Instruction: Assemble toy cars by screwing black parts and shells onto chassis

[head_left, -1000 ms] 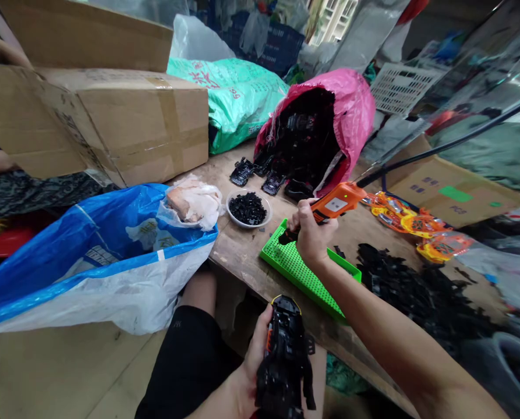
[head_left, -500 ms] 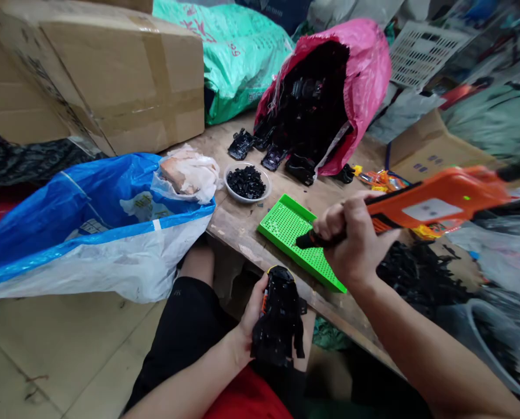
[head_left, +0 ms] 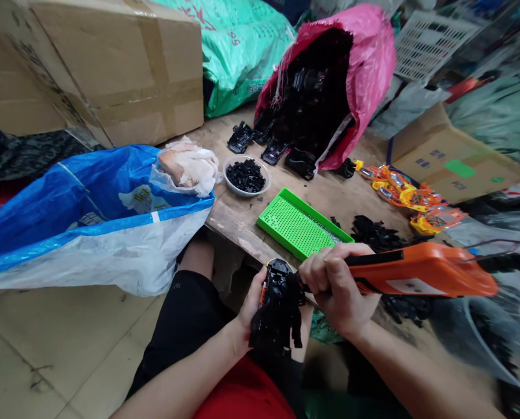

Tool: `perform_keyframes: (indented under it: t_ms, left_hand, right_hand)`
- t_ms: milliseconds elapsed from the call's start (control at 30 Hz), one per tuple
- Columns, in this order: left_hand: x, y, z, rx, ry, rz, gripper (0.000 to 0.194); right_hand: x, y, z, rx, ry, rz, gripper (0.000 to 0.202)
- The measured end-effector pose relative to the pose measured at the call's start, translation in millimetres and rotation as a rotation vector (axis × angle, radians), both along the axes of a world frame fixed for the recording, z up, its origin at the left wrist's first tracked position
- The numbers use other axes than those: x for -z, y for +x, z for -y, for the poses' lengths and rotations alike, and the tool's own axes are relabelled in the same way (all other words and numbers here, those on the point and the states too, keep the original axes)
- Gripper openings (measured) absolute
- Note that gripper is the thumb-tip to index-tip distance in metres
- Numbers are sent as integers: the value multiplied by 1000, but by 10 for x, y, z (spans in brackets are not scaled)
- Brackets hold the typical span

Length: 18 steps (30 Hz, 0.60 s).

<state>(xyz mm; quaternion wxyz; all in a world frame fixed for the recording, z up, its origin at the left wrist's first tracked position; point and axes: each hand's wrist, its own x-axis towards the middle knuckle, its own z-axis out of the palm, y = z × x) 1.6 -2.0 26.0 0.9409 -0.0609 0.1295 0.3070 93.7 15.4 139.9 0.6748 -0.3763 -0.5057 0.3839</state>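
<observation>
A black plastic assembly [head_left: 275, 317] with a yellow edge at its top is gripped by my left hand [head_left: 250, 308], over my lap. My right hand [head_left: 340, 285] is wrapped round an orange power screwdriver [head_left: 425, 270], its front end against or very near the upper right of the assembly; the exact contact is hidden by my fingers. Just beyond both hands lies a green perforated tray [head_left: 294, 224], with small shiny pieces along its right part. A clear bowl [head_left: 266, 180] of small black parts stands behind it.
A pink sack [head_left: 373, 70] spills black assemblies onto the wooden table [head_left: 236, 224]. Orange and yellow pieces [head_left: 417, 198] and black parts [head_left: 375, 233] lie to the right. A blue and white bag [head_left: 167, 250] hangs at the left, before a large cardboard box [head_left: 124, 75].
My right hand has brought the orange screwdriver down and left, from over the green tray to the black assembly. My left hand stays nearly in place, still holding the assembly.
</observation>
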Motion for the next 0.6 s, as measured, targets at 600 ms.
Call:
perform_keyframes:
  t_ms: [600]
  left_hand:
    - [-124, -34, -23, -14, -19, 19, 60]
  right_hand:
    - [103, -10, 13, 0, -20, -13, 10]
